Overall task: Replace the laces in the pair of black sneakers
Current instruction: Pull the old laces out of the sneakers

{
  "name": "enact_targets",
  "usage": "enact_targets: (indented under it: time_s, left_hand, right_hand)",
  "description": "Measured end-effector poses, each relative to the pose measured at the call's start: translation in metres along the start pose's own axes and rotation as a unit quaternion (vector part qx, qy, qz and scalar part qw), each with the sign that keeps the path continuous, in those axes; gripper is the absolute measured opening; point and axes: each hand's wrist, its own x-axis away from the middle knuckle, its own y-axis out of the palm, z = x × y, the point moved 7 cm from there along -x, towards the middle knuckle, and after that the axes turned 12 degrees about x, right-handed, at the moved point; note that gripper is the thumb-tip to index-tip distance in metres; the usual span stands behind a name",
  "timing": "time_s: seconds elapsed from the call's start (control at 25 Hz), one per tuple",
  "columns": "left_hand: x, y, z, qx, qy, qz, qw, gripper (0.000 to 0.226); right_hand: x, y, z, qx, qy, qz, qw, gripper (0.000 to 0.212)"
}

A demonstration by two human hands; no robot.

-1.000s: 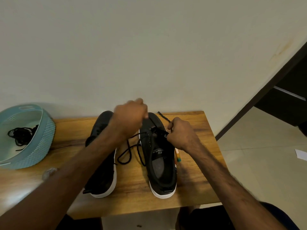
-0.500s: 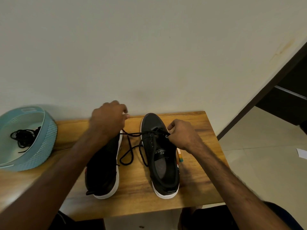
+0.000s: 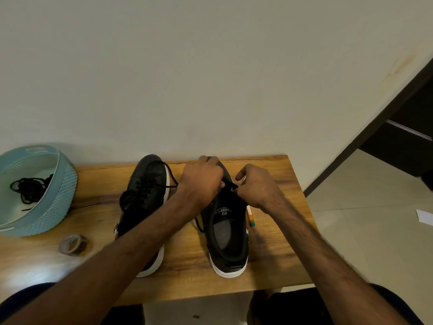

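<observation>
Surface: a wooden top (image 3: 269, 174) with warm, streaked grain and a straight front edge, set against a plain pale wall (image 3: 210, 78).
Left sneaker (image 3: 147, 181): black, smooth upper and white sole, toe toward the wall. Laces show across its top, and the left forearm partly hides it.
Right sneaker (image 3: 228, 233): black with a white sole, a grey insole and white lettering on the tongue. It stands just beside the other, toe toward the wall, under both hands.
Lace (image 3: 172, 177): thin black cord. One stretch runs from the left hand (image 3: 201, 181) across the toe of the left sneaker, and another curls on the wood between the shoes.
Basket (image 3: 63, 188): round, pale teal plastic with a woven-pattern wall, at the left end of the surface. Inside lies a tangled bundle of black laces (image 3: 29, 188).
Tape roll (image 3: 73, 243): small greyish ring lying flat near the basket, blurred.
Striped stick (image 3: 250, 216): slim, banded orange and teal, against the right sneaker's outer side; I cannot tell what it is.
Left grip: fingers curled tight, pinching the lace over the right sneaker's front eyelets.
Right grip: the right hand (image 3: 256, 186) has thumb and forefinger closed narrowly on the upper's edge at a metal eyelet (image 3: 232, 189).
</observation>
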Motion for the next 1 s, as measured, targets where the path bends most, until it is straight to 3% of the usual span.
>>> enact_targets:
  time_s: [0.12, 0.24, 0.36, 0.56, 0.76, 1.0]
  left_hand:
    - [0.004, -0.015, -0.022, 0.001, 0.006, -0.013, 1.000, 0.027]
    - [0.013, 0.005, -0.019, 0.020, 0.055, -0.129, 0.990, 0.021]
    - [0.016, 0.018, -0.023, 0.022, 0.053, -0.138, 0.989, 0.025]
    - [0.015, 0.029, -0.033, 0.186, 0.045, -0.203, 0.960, 0.013]
    - [0.014, 0.027, -0.028, 0.236, 0.062, -0.208, 0.947, 0.016]
    - [0.017, 0.026, -0.033, 0.261, 0.048, -0.202, 0.943, 0.015]
  right_hand:
    - [0.000, 0.002, -0.006, -0.021, -0.005, 0.007, 1.000, 0.025]
    - [0.000, 0.017, -0.016, 0.049, -0.028, 0.009, 0.998, 0.025]
    - [0.006, 0.035, -0.029, 0.106, -0.100, 0.013, 0.989, 0.022]
    - [0.011, 0.038, -0.036, 0.167, -0.125, 0.040, 0.977, 0.020]
    - [0.016, 0.043, -0.031, 0.106, -0.071, 0.068, 0.989, 0.020]
    - [0.006, 0.047, -0.017, 0.031, -0.056, 0.036, 0.997, 0.016]
